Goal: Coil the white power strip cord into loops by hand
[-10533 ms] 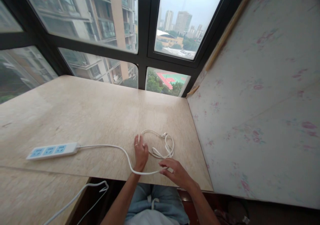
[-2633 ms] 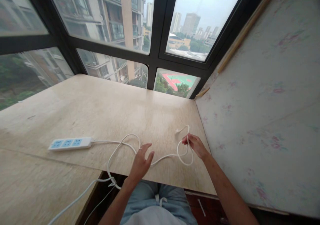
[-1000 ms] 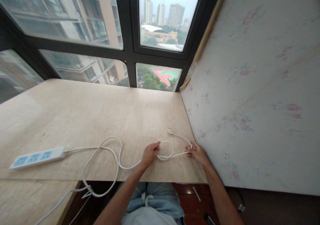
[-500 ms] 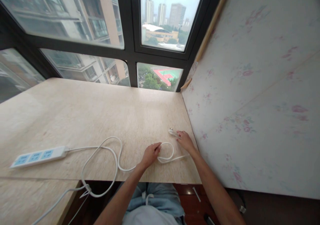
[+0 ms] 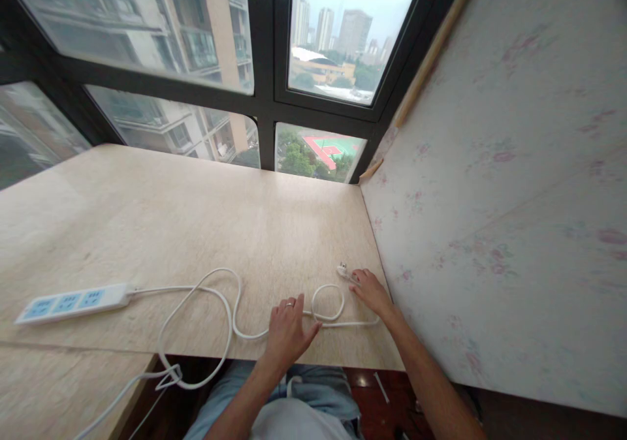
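My left hand (image 5: 288, 328) rests flat on the counter over the white power cord (image 5: 230, 319), its thumb spread away from the fingers and a ring on one finger. My right hand (image 5: 371, 291) pinches the cord just behind the three-pin plug (image 5: 341, 269), whose pins point away from me. Between the two hands the cord lies in a small loop. At the left, the white power strip (image 5: 73, 304) with blue socket faces lies on the counter, and the cord runs from it through a larger loop.
The beige counter (image 5: 220, 211) reaches to dark window frames (image 5: 267, 107). A floral-papered wall (image 5: 490, 218) rises close beside my right hand. Another white cable (image 5: 115, 397) with a tie hangs at the counter's front edge, near a dark gap.
My left hand has let go of the small loop, opened and drawn back toward me. The right hand and plug have shifted slightly; the view has tilted a little.
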Demonstrator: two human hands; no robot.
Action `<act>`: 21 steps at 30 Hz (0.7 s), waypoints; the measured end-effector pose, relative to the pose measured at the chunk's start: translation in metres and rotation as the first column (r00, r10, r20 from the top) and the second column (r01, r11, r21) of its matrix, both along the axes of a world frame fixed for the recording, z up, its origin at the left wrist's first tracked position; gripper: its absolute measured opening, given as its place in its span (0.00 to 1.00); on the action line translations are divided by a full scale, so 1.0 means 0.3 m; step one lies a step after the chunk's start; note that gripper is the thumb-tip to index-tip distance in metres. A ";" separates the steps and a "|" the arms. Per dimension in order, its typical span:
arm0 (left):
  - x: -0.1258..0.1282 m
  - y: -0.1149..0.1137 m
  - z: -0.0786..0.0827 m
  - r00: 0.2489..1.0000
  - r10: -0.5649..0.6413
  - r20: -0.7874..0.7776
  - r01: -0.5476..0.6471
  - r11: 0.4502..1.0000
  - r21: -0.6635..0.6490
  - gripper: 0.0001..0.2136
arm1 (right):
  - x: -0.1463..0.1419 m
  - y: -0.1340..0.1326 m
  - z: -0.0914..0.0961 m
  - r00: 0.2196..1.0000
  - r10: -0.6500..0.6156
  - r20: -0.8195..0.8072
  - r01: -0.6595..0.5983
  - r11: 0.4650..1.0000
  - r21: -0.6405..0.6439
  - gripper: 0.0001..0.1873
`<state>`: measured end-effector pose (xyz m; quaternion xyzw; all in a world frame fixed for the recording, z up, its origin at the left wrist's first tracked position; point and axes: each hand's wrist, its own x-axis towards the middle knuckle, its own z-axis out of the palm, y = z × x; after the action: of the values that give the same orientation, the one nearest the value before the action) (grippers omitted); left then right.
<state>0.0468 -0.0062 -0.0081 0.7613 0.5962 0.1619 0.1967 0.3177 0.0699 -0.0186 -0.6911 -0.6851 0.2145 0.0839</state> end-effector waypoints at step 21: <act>-0.067 0.008 -0.083 0.874 0.110 0.474 -0.011 0.979 -0.206 0.17 | -0.227 -0.209 -0.033 0.314 -0.438 -0.842 0.599 0.780 -0.182 0.18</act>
<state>0.0267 -0.0039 -0.0332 0.6545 0.5649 0.2930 0.4082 0.2496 0.0072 -0.0285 -0.6658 -0.3069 0.4280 0.5285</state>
